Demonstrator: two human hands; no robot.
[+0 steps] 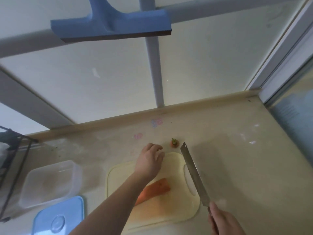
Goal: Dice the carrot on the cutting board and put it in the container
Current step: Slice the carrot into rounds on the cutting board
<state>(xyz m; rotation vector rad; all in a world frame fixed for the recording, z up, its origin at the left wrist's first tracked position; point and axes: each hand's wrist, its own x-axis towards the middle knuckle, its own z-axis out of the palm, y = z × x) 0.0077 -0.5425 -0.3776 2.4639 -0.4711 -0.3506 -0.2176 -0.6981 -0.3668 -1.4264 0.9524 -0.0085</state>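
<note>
An orange carrot (157, 188) lies on the pale yellow cutting board (176, 206), partly hidden under my left forearm. My left hand (149, 161) hovers over the board's far edge with its fingers loosely curled and nothing in it. A cut-off carrot top (174, 143) with a green stub sits on the counter just beyond the board. My right hand (224, 221) grips the handle of a cleaver (194, 172), whose blade points away over the board's right side. The clear plastic container (50, 182) stands at the left.
A blue lid (58, 217) lies in front of the container. A black wire rack (10, 167) stands at the far left. The beige counter (245, 167) stretches to the right, bounded by a wall behind and a window frame (288, 56). A blue squeegee (110, 22) hangs above.
</note>
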